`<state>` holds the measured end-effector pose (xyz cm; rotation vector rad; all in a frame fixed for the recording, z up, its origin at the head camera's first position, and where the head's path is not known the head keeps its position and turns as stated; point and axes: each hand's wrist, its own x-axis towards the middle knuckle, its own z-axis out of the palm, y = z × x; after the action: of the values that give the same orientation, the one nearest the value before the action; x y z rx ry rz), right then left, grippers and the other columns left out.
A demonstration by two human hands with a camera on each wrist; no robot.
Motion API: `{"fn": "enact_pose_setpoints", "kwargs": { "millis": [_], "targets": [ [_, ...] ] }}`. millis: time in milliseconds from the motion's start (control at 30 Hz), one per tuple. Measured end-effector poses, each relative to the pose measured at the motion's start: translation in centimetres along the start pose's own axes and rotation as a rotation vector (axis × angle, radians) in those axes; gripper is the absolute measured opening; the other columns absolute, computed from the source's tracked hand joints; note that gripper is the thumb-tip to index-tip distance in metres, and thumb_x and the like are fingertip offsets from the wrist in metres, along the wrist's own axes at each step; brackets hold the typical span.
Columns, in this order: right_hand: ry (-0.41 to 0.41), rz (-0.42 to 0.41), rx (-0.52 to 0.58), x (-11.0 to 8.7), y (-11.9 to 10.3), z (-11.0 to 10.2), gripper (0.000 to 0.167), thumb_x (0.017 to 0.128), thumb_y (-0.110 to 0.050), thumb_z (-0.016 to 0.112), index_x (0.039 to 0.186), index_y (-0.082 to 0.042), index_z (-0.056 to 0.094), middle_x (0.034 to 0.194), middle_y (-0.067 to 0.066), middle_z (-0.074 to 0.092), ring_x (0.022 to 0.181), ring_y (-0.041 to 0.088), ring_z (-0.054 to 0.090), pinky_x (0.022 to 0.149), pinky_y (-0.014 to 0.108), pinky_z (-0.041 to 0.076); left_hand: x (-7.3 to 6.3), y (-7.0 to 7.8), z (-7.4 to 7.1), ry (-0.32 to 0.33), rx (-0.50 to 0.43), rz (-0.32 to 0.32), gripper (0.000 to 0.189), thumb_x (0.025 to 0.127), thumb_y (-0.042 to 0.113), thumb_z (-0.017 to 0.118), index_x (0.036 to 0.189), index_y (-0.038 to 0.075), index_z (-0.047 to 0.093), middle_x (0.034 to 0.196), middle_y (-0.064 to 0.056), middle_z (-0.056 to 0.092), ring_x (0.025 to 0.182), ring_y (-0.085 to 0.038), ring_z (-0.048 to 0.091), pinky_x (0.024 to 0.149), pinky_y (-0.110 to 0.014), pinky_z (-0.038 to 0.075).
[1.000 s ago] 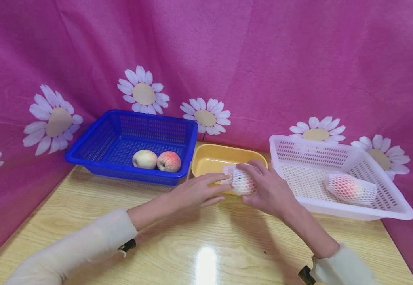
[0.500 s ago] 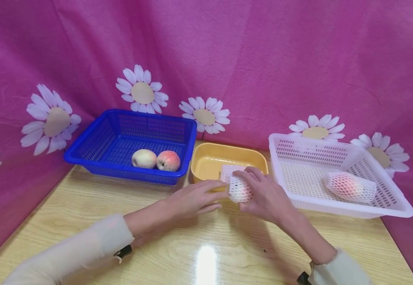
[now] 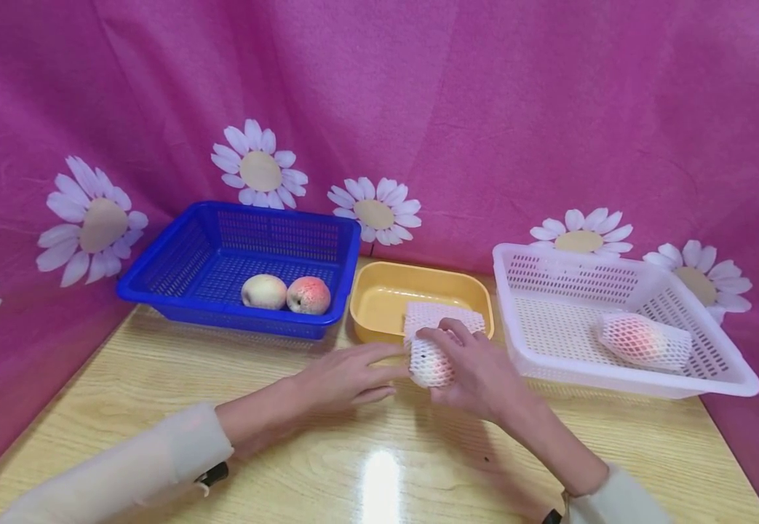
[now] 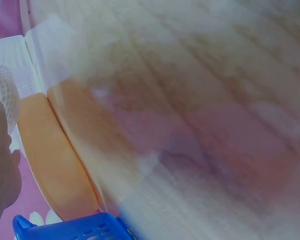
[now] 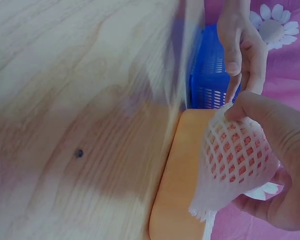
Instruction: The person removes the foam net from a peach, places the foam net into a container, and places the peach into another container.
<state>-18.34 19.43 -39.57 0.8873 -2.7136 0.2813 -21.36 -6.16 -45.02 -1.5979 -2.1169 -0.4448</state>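
My right hand [image 3: 477, 375] grips a peach in a white foam net [image 3: 429, 364], just in front of the yellow tray. In the right wrist view the red fruit [image 5: 237, 152] shows through the mesh, with thumb and fingers curled round it. The left hand [image 3: 346, 375] reaches in from the left, its fingers extended, the tips close to the netted peach; whether they touch it I cannot tell. More white foam netting [image 3: 441, 317] lies at the near right side of the yellow tray [image 3: 379, 320], partly hidden by the right hand.
Two bare peaches, one pale [image 3: 264, 292] and one redder [image 3: 308, 295], sit in the blue basket [image 3: 176, 302] at left. The white basket [image 3: 572, 367] at right holds another netted peach [image 3: 644, 340]. A pink flowered cloth [image 3: 458, 131] hangs behind the wooden table [image 3: 327, 458].
Both hands have moved towards me and slightly left, the right one carrying the netted peach away from above the yellow tray. More of the netting in the tray now shows.
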Motion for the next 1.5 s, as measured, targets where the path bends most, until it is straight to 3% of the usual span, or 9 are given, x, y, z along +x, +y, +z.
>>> {"fn": "enact_pose_setpoints", "kwargs": {
  "millis": [333,567,700,1033,1500],
  "targets": [
    [-0.042,0.04,-0.001,-0.4,-0.8,1.3,0.077,0.062,-0.037,0.085,0.133,-0.029,0.056,0.127,0.005,0.055,0.085,0.032,0.06,0.059,0.038,0.052,-1.0,0.4,0.1,-0.034,-0.003,0.007,0.034,0.096,0.024,0.067,0.129,0.015,0.067,0.14,-0.014,0.055,0.13,-0.025,0.052,0.11,-0.033,0.037],
    [-0.018,-0.015,0.016,-0.7,-1.0,2.6,0.073,0.06,-0.035,0.083,0.128,-0.024,0.058,0.119,0.004,0.055,0.085,0.028,0.059,0.071,0.043,0.051,-1.6,0.5,0.4,-0.043,-0.017,0.025,0.032,0.094,0.022,0.07,0.126,0.014,0.069,0.138,-0.015,0.056,0.13,-0.027,0.052,0.11,-0.035,0.038],
    [-0.033,0.004,0.021,-0.8,-1.1,3.2,0.075,0.06,-0.035,0.083,0.13,-0.026,0.057,0.123,0.003,0.055,0.083,0.028,0.057,0.062,0.037,0.05,-2.0,0.4,0.8,-0.051,-0.005,0.035,0.032,0.094,0.023,0.07,0.125,0.014,0.069,0.137,-0.014,0.058,0.129,-0.026,0.052,0.111,-0.034,0.036],
    [-0.033,0.003,0.056,-0.9,-1.3,4.0,0.074,0.06,-0.034,0.083,0.129,-0.028,0.057,0.116,-0.002,0.053,0.083,0.022,0.054,0.063,0.032,0.048,-2.4,0.5,1.1,-0.082,-0.035,0.007,0.03,0.096,0.023,0.067,0.124,0.013,0.07,0.136,-0.013,0.058,0.127,-0.026,0.053,0.11,-0.035,0.039],
    [-0.083,0.023,0.027,-0.9,-1.4,3.9,0.076,0.065,-0.037,0.083,0.135,-0.031,0.054,0.122,-0.002,0.052,0.085,0.026,0.057,0.055,0.031,0.048,-2.8,0.6,1.2,-0.09,-0.046,-0.025,0.03,0.096,0.023,0.068,0.125,0.015,0.07,0.136,-0.012,0.058,0.128,-0.025,0.053,0.111,-0.033,0.037]
  ]
}}
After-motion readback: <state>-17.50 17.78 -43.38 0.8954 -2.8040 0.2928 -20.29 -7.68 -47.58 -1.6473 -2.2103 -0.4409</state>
